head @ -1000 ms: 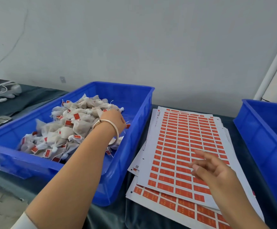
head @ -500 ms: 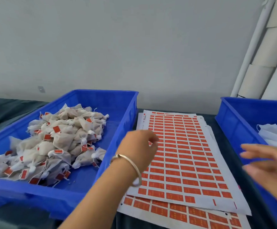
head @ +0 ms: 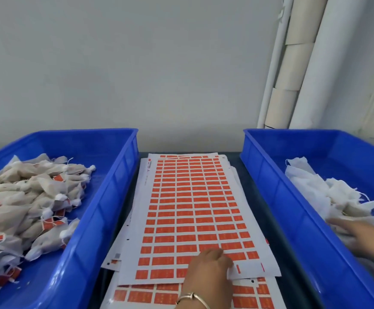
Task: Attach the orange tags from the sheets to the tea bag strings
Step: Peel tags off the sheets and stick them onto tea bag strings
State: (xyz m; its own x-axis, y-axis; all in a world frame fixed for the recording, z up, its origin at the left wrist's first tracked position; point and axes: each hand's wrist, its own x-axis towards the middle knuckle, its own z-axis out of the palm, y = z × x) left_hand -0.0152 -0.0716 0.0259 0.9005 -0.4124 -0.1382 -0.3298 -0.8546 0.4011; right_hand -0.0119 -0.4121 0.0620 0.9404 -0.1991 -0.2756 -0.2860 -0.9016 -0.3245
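A stack of white sheets carrying rows of orange tags point(head: 192, 197) lies between two blue bins. My left hand point(head: 208, 270), a bracelet on its wrist, is knuckles-up on the near end of the top sheet. Its fingertips are bent down onto the tags and hidden, so I cannot tell if it pinches one. My right hand point(head: 360, 235) reaches into the right bin point(head: 282, 197), its fingers stretched out flat against the pile of white untagged tea bags point(head: 311, 190). The left bin point(head: 105, 197) holds a heap of tea bags with orange tags point(head: 25, 197) on their strings.
Both bins flank the sheets closely on a dark table. Tall cardboard and white rolls point(head: 293, 74) lean in the back right corner against a plain grey wall.
My left hand left the left bin and came down onto the near end of the top sheet. My right hand swung from the sheets into the right bin. The view turned right.
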